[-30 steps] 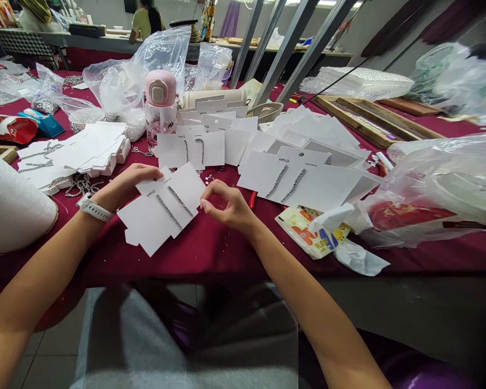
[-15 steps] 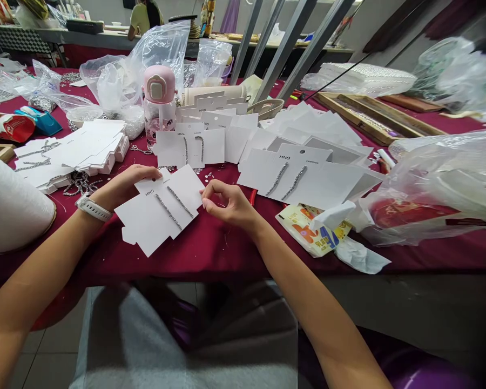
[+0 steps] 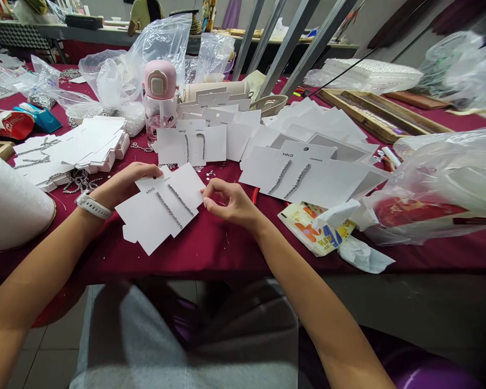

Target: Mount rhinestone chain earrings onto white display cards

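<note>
My left hand (image 3: 125, 186) grips a white earring card (image 3: 140, 219) by its upper left edge, thumb on top. Two dark silver rhinestone chain earrings (image 3: 169, 210) lie slantwise on its printed face, and the card tilts above the cloth. At the card's right corner, my right hand (image 3: 230, 202) is closed in a pinch, fingertips touching the edge; whatever lies behind the card is hidden. Just beyond stand more carded earrings (image 3: 192, 145), and to the right a larger stack of earring cards (image 3: 308, 173) is topped by one with two chains.
A pink-lidded bottle (image 3: 161, 102) stands behind the cards. Folded white cards (image 3: 93, 143) and loose rhinestone chains (image 3: 81, 181) lie left, near a white roll (image 3: 12, 202). A tissue pack (image 3: 314, 229) and plastic bags (image 3: 441, 189) are right. Metal bars (image 3: 295, 46) slant behind.
Both hands and the card keep nearly the same position. The view has shifted slightly, so the background sits a little differently.
</note>
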Motion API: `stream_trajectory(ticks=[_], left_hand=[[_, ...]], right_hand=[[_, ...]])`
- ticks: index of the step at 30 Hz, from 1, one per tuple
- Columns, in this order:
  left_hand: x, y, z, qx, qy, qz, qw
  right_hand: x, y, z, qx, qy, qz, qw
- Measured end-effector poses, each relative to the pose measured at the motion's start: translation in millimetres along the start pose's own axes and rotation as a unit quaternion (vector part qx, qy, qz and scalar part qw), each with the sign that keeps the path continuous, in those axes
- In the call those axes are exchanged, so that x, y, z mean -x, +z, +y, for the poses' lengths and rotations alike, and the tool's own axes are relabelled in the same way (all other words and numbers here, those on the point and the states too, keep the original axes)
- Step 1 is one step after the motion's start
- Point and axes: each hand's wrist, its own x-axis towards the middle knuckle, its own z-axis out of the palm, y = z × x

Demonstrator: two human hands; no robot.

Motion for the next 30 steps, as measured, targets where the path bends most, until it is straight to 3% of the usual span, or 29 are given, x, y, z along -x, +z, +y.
stream_trajectory(ticks=[6,30], left_hand=[[-4.4,-2.0,-4.0,0.023,-0.029,0.010,0.999],[0.1,1.7,-1.4,0.007,-0.029,0.019,0.999]], right_hand=[[0.0,0.8,1.7,0.007,0.000,-0.003,1.000],[-0.2,2.0,2.4,0.023,-0.001,-0.010,1.000]])
